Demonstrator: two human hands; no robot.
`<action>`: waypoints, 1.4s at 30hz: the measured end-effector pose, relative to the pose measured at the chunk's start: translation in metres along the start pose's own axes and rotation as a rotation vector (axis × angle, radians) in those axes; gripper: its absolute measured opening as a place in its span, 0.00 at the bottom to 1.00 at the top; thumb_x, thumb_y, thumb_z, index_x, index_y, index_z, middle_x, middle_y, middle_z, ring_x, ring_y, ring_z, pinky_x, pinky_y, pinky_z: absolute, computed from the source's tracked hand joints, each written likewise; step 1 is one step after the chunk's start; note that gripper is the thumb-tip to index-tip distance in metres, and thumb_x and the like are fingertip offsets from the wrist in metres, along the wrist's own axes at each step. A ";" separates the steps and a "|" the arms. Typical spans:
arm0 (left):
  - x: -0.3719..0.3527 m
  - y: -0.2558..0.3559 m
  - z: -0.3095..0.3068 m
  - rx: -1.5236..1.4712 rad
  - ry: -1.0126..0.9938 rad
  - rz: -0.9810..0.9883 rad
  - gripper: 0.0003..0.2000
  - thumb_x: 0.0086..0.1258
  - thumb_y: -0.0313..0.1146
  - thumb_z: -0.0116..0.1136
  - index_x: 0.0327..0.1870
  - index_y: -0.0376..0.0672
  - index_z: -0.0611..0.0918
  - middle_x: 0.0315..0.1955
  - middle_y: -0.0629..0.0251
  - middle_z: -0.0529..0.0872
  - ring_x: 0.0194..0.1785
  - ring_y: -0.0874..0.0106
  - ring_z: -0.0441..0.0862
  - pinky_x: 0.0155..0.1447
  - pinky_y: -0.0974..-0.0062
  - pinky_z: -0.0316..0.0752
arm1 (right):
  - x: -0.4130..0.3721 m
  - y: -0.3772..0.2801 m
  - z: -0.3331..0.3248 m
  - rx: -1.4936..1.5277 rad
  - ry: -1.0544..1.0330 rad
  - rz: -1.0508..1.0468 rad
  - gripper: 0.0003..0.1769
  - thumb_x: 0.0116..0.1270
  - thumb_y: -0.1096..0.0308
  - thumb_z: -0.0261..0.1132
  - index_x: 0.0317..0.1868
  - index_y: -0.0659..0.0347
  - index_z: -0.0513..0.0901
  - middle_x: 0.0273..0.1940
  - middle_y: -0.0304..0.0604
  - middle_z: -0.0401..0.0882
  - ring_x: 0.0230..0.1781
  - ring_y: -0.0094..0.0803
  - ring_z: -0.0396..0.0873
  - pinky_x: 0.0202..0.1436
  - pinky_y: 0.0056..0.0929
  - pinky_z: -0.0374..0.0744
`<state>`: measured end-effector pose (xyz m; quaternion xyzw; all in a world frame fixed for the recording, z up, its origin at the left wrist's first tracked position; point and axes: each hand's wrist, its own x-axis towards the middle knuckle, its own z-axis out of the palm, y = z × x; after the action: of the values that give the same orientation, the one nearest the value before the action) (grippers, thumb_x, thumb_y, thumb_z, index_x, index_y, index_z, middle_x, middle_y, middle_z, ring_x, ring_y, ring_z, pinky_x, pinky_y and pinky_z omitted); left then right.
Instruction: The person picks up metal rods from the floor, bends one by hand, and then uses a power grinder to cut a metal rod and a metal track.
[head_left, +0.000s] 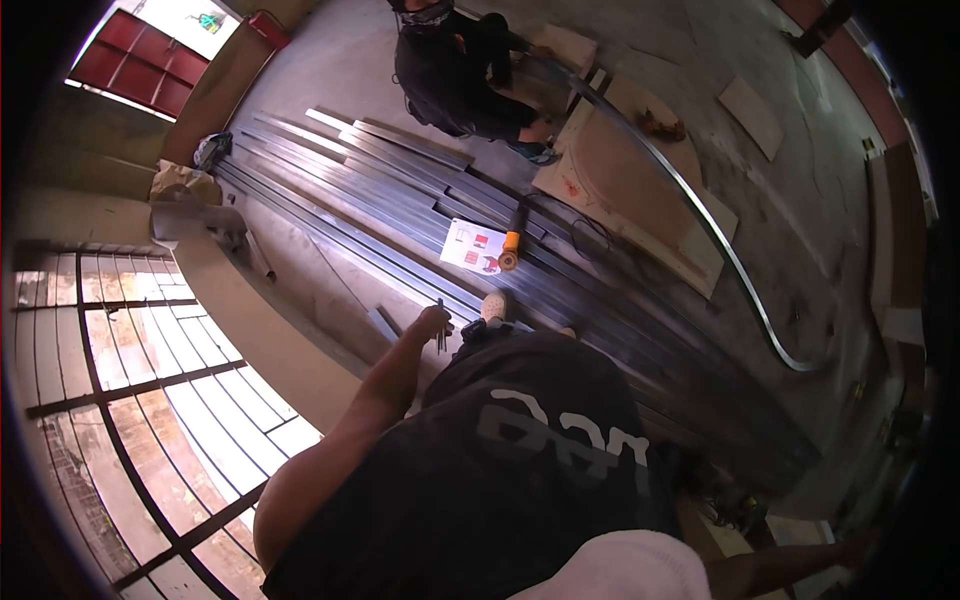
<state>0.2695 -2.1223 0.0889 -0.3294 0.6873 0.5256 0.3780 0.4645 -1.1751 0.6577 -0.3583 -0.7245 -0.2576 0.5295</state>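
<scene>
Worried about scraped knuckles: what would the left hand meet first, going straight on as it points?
Probably the long metal bars, though the left hand's height above them is unclear.

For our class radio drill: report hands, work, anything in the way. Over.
Left hand holding thin tool; right hand unclear, dark edge. Metal bars on floor. Paper and orange-black tool atop them.

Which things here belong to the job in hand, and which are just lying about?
Likely part of the job:
thin dark object, in the left hand
long silvery metal bars on the floor
white printed sheet with red pictures, on the bars
orange-and-black tool at its edge

Probably just lying about:
crumpled brown paper bag
flat rectangular brown board
</scene>
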 end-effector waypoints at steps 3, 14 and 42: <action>-0.024 0.004 0.006 -0.273 0.136 -0.009 0.10 0.71 0.35 0.52 0.33 0.37 0.79 0.23 0.59 0.80 0.21 0.67 0.79 0.21 0.65 0.77 | -0.060 -0.041 -0.013 0.120 -0.112 -0.065 0.39 0.57 0.45 0.68 0.58 0.67 0.71 0.55 0.55 0.76 0.53 0.53 0.77 0.54 0.44 0.77; -0.082 0.028 0.013 -0.191 0.280 -0.199 0.30 0.60 0.65 0.53 0.19 0.43 0.74 0.14 0.64 0.72 0.17 0.67 0.71 0.23 0.66 0.70 | -0.406 -0.204 -0.028 0.571 -1.218 -0.165 0.35 0.60 0.46 0.65 0.59 0.64 0.72 0.56 0.55 0.75 0.55 0.53 0.75 0.56 0.45 0.75; 0.027 0.034 0.001 0.061 0.042 -0.054 0.29 0.65 0.65 0.44 0.22 0.45 0.78 0.12 0.67 0.71 0.10 0.67 0.67 0.16 0.62 0.64 | -0.681 -0.140 -0.036 0.394 -1.666 -0.517 0.28 0.67 0.48 0.58 0.60 0.57 0.75 0.59 0.56 0.74 0.60 0.52 0.71 0.61 0.48 0.71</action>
<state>0.2272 -2.1155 0.0812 -0.3470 0.7017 0.4869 0.3875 0.4994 -1.4553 0.0213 -0.1571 -0.9633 0.1038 -0.1912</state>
